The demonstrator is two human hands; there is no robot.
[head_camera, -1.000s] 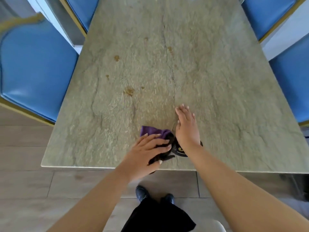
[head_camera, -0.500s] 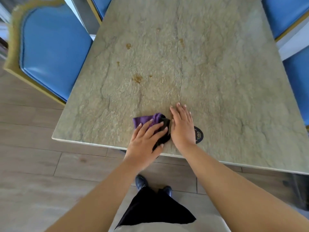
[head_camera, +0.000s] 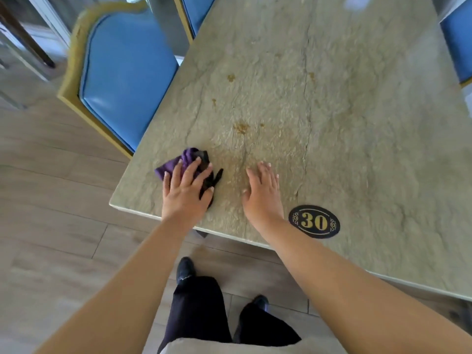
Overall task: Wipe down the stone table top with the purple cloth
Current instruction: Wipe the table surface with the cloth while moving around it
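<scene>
The stone table top [head_camera: 344, 139] is grey-green and rough, with brown stains [head_camera: 240, 127] near its middle left. A crumpled purple and black cloth [head_camera: 190, 162] lies near the table's front left corner. My left hand [head_camera: 185, 191] presses flat on the cloth with straight, spread fingers. My right hand [head_camera: 263, 194] rests flat on the bare stone to the right of the cloth, apart from it.
A black oval plaque reading 30 [head_camera: 314, 222] sits on the table by my right wrist. Blue chairs with gold frames stand at the left [head_camera: 122, 77] and far right [head_camera: 457, 39]. The table's front edge [head_camera: 143, 213] runs just below my hands; wooden floor lies beneath.
My left hand has slid the cloth leftwards towards the table corner. The two hands have parted, and the number plaque once covered by my right wrist is now in full view.
</scene>
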